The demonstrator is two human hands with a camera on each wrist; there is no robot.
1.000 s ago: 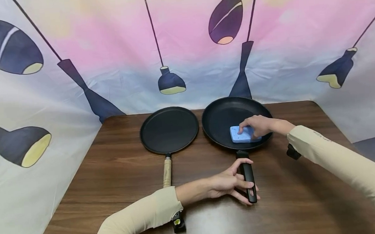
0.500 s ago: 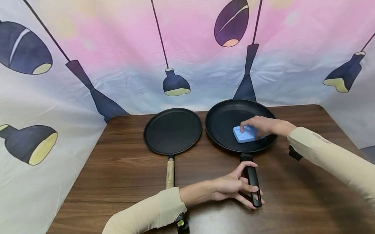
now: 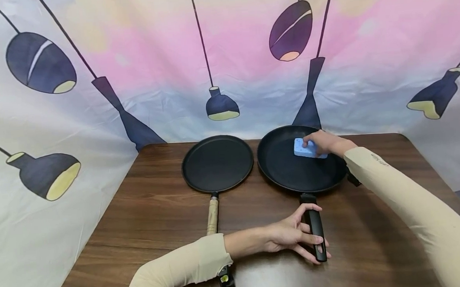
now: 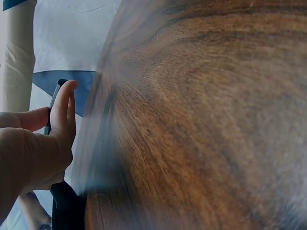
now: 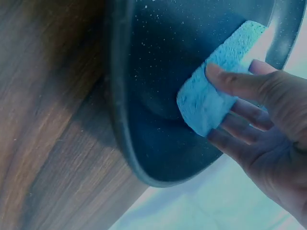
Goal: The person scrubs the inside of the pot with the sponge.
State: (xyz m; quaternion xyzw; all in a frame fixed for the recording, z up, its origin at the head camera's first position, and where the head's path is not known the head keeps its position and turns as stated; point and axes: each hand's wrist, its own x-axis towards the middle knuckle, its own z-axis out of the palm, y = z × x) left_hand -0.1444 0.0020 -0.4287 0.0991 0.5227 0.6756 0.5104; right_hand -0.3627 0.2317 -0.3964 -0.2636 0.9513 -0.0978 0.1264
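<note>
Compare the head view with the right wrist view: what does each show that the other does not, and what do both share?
Only the head view shows the left hand holding the black handle, the flat pan with a wooden handle, and the printed lamps.

Only the right wrist view shows pale specks inside the deeper pan and the palm of the right hand.

Both share the blue sponge held by that hand, that pan and the wooden table.

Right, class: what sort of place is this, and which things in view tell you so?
Probably a staged tabletop set-up rather than a working kitchen: a wrinkled cloth backdrop with printed lamps is behind a wooden table, on which lie a flat pan and a deeper pan.
</note>
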